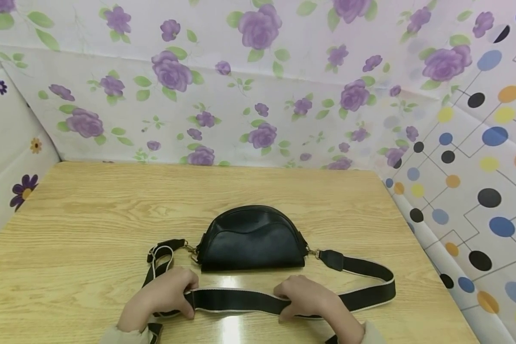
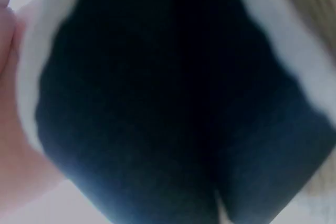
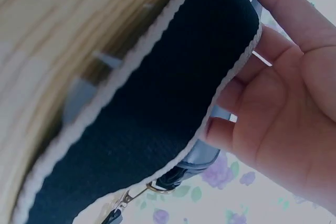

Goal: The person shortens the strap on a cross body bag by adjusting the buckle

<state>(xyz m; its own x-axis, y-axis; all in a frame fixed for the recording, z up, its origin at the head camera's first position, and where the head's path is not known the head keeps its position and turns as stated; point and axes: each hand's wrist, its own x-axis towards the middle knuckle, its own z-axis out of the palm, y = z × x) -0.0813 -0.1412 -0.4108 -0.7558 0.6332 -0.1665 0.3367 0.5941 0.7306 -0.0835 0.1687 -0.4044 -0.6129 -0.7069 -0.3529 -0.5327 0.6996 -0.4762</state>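
A black half-moon handbag [image 1: 253, 246] sits on the table, its flat edge toward me. Its wide black shoulder strap [image 1: 236, 300] with white edging runs in front of it. My left hand [image 1: 165, 292] grips the strap below the bag's left end. Farther right, my right hand [image 1: 306, 298] holds the same strap between thumb and fingers, so a stretch of it spans the two hands. Close up, the strap [image 2: 131, 103] fills most of the left wrist view. In the right wrist view the strap [image 3: 147, 87] passes into the fingers of the right hand [image 3: 278, 108].
The strap's gold clasp [image 1: 314, 253] joins the bag at its right; another clasp [image 1: 190, 248] is at the left, near a looped strap part [image 1: 162, 253]. Wood-grain table [image 1: 90, 215] lies under everything. A floral sheet [image 1: 223, 110] hangs behind, a dotted one [image 1: 468, 191] at right.
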